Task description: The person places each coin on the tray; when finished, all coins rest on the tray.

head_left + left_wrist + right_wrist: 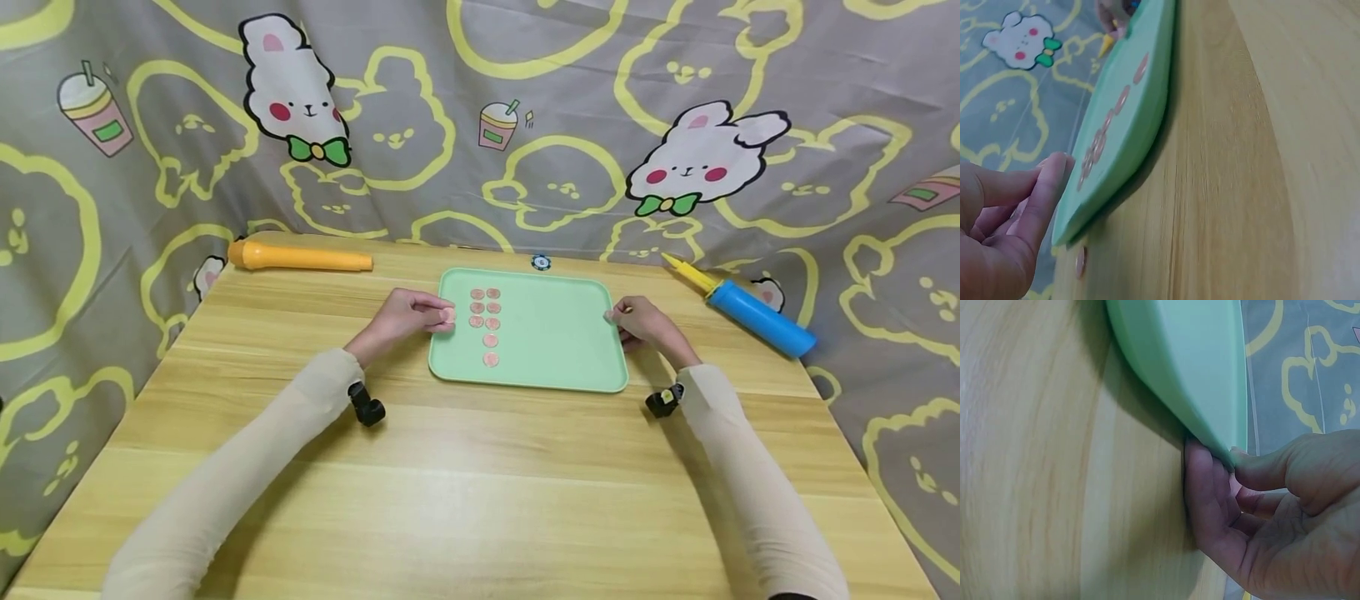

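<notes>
A light green tray lies on the wooden table. On its left half several copper coins stand in two columns, the right column longer than the left. My left hand is at the tray's left rim, thumb and fingertips together, pinching what looks like one copper coin. Another coin lies on the table just off the tray's left end; in the head view it cannot be made out. My right hand grips the opposite rim, thumb on top and curled fingers beneath.
An orange club-shaped object lies at the back left. At the back right is a blue hand pump with a yellow nozzle. A dark-edged poker chip sits behind the tray, near the patterned curtain.
</notes>
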The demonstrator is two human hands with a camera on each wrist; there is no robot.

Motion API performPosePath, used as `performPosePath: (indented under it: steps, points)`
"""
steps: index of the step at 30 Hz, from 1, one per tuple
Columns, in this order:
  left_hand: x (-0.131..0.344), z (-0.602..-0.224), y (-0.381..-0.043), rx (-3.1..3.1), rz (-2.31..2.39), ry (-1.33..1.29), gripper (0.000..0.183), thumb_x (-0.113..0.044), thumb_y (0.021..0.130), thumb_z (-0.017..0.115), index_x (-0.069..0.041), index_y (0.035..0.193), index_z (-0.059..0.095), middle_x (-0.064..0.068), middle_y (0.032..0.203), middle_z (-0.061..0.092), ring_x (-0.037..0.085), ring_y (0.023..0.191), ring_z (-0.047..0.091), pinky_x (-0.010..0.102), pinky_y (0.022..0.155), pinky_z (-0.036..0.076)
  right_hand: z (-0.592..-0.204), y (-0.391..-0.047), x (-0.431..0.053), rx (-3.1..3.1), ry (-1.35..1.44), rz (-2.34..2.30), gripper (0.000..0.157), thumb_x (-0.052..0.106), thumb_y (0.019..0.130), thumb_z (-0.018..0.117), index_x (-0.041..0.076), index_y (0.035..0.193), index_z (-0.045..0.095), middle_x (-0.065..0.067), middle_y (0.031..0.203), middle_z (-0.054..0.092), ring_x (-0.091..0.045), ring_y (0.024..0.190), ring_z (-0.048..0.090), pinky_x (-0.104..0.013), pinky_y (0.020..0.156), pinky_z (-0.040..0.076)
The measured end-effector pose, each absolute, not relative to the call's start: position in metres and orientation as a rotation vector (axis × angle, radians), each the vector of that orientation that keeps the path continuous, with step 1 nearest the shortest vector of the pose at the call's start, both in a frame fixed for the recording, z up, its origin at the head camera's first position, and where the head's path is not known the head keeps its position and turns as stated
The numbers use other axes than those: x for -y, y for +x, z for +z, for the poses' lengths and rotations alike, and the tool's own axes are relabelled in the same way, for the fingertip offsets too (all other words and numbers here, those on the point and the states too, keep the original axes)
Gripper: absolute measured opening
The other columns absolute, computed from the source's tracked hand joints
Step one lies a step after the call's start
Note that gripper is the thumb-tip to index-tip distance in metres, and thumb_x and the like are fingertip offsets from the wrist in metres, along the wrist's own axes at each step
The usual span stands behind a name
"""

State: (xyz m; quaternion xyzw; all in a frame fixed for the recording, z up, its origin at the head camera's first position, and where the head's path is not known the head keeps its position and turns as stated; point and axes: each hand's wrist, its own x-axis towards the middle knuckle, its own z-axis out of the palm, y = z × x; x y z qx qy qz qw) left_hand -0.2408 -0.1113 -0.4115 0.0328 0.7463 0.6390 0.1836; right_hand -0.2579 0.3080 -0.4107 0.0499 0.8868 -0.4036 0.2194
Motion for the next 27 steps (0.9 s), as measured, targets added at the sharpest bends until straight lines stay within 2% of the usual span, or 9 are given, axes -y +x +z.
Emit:
performPosePath:
  steps: [11, 23, 27]
  points:
    - [0.090, -0.411, -0.237, -2.234, 1.640, 0.172, 0.016, -0.004, 0.096, 0.075, 0.008, 0.108, 0.076, 0.019, 0.093, 0.079, 0.022, 0.078, 0.079, 0.036, 0.079, 0.065, -0.413, -0.259, -0.308, -2.449, 0.160, -1.117, 0.025, 0.021, 0.113, 0.048, -0.005, 0.115, 0.047, -0.009, 0.084, 0.058, -0.015, 0.068, 0.063, -0.032, 0.063, 0.061]
    - [0.078, -0.411, -0.239, -2.327, 1.470, 0.230, 0.015, 0.002, 0.097, 0.070, 0.011, 0.109, 0.075, 0.024, 0.103, 0.077, 0.023, 0.078, 0.078, 0.032, 0.075, 0.065, -0.413, -0.260, -0.309, -2.449, 0.158, -1.109, 0.027, 0.022, 0.113, 0.048, -0.005, 0.118, 0.047, -0.010, 0.087, 0.058, -0.016, 0.070, 0.064, -0.033, 0.065, 0.062]
    - [0.074, -0.411, -0.238, -2.371, 1.427, 0.258, 0.013, 0.002, 0.095, 0.073, 0.010, 0.105, 0.076, 0.023, 0.100, 0.077, 0.023, 0.077, 0.077, 0.031, 0.073, 0.064, -0.413, -0.260, -0.308, -2.455, 0.155, -1.097, 0.027, 0.021, 0.113, 0.048, -0.005, 0.117, 0.047, -0.010, 0.088, 0.058, -0.016, 0.071, 0.063, -0.033, 0.065, 0.062]
